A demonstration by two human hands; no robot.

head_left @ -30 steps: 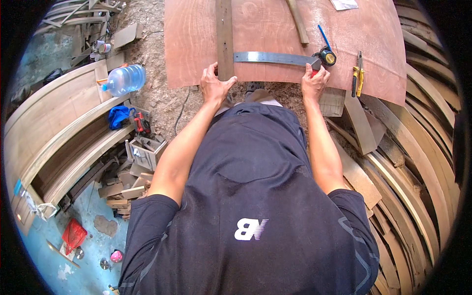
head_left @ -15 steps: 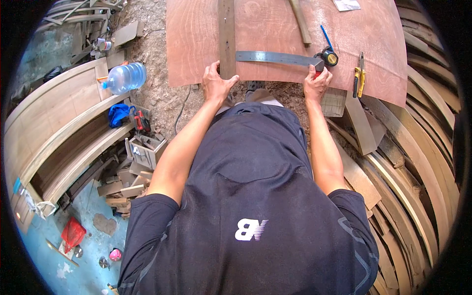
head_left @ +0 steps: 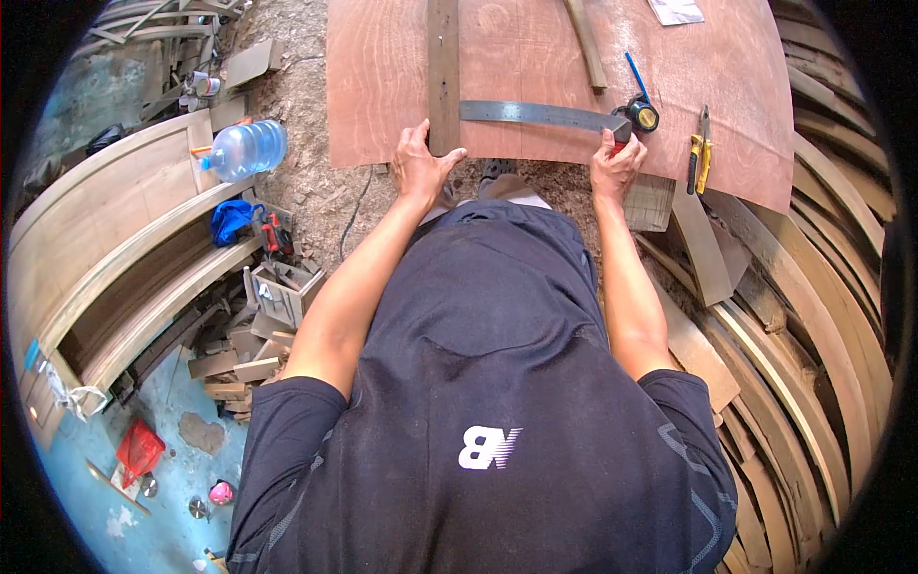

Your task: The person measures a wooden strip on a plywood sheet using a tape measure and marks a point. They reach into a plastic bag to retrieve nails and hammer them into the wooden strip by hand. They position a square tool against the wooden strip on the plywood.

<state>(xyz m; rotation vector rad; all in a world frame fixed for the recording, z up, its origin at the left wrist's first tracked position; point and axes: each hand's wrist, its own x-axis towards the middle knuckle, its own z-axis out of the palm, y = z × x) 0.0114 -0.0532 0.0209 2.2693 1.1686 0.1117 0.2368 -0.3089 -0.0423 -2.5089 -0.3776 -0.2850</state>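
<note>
A long wooden strip (head_left: 444, 81) lies on a reddish plywood sheet (head_left: 382, 57), running away from me. My left hand (head_left: 421, 167) is closed about its near end, fingers at the left side and thumb at the front. In my right hand (head_left: 617, 170) is the red and dark handle of a try square (head_left: 535, 113). Its metal blade lies flat across the sheet, pointing left, with its tip at the strip's right side. Just beyond the handle sit a round black and yellow tape measure (head_left: 641, 116) and a blue pencil (head_left: 636, 75).
Yellow-handled pliers (head_left: 704, 158) and a wooden stick (head_left: 585, 43) lie on the sheet. Curved boards (head_left: 813, 325) are stacked at the right. Leftward are a wooden bench frame (head_left: 124, 258), a large water bottle (head_left: 249, 150) and offcuts (head_left: 253, 364).
</note>
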